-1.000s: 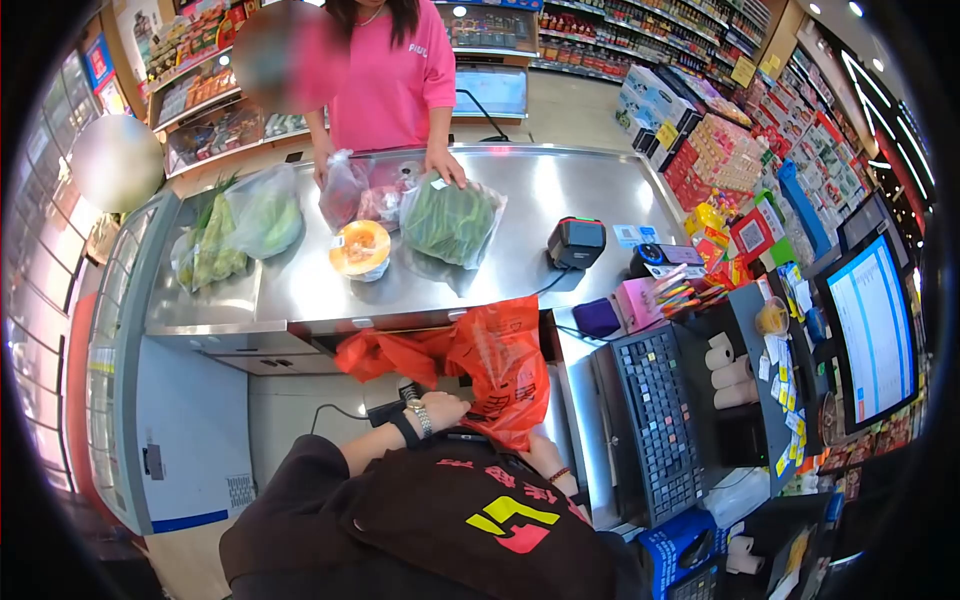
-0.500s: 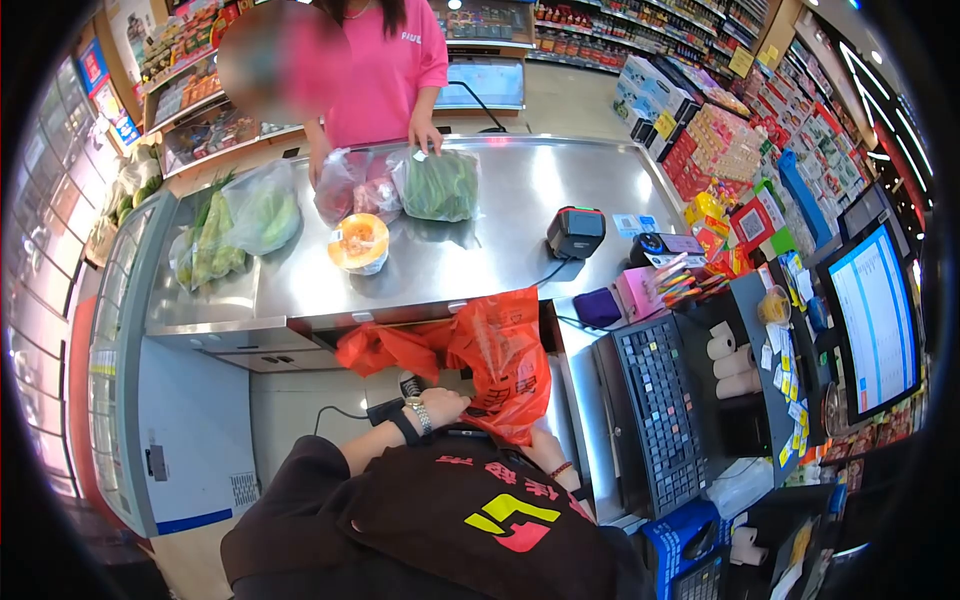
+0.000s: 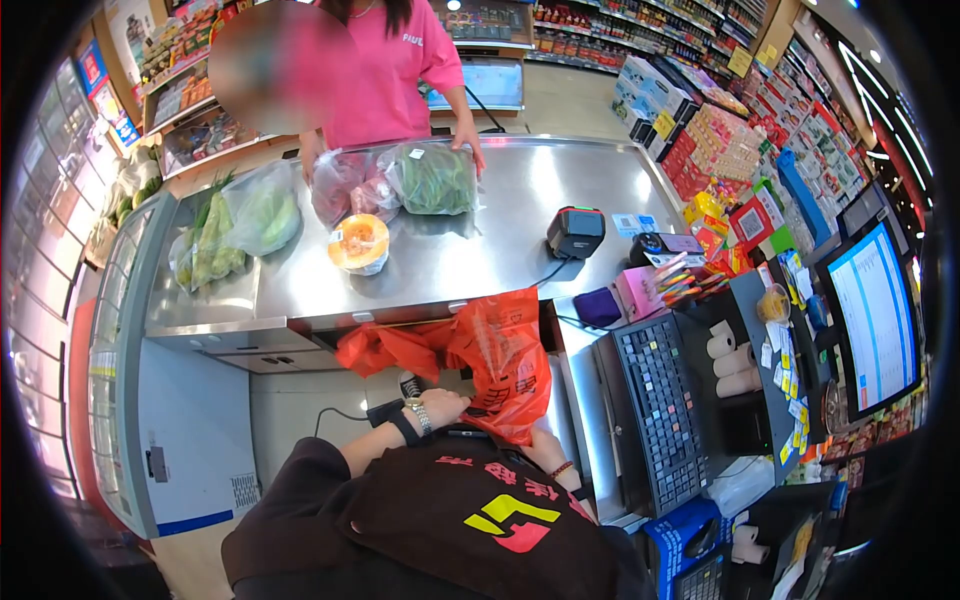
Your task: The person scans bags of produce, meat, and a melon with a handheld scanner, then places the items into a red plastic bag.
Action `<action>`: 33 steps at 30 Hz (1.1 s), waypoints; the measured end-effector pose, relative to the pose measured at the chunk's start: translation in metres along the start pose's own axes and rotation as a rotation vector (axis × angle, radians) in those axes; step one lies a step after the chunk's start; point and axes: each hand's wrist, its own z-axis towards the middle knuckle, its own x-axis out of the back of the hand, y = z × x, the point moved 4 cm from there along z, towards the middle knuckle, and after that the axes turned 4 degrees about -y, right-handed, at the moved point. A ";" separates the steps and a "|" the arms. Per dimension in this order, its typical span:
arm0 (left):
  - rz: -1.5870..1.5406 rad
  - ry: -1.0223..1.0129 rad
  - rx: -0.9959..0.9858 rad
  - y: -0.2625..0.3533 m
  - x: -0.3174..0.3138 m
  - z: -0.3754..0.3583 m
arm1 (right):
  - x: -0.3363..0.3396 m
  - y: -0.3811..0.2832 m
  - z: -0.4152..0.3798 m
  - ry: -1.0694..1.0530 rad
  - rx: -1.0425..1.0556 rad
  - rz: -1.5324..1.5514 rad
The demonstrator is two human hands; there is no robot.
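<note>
The bright red plastic bag with dark printing (image 3: pixel 510 365) hangs at the near edge of the brushed stainless-steel surface (image 3: pixel 490 270), in front of the wearer's body. The left hand (image 3: pixel 447 406), below a silver metal wristwatch (image 3: pixel 424 418), is curled against the bag's left side; its fingertips are hidden, so I cannot tell what they pinch. The right hand (image 3: pixel 543 446) is at the bag's lower right edge, its fingers mostly covered by red plastic, and its grip cannot be told either.

On the surface beyond, a round cut orange pumpkin in clear wrap (image 3: pixel 358 244) sits just in front of a clear bag of long green vegetables (image 3: pixel 437 182). A person in a pink short-sleeved shirt (image 3: pixel 385 80) touches that clear bag's right side. A boxy black device with a cable (image 3: pixel 576 234) stands farther right.
</note>
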 end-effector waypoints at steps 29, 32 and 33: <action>-0.345 0.354 0.091 -0.035 0.048 -0.029 | 0.019 -0.012 0.017 0.258 0.261 -0.072; -1.217 0.376 -0.017 -0.061 0.083 -0.060 | 0.034 -0.037 0.024 0.071 0.171 0.103; -1.273 0.441 -0.059 -0.070 0.097 -0.072 | 0.040 -0.043 0.027 -0.021 0.123 0.172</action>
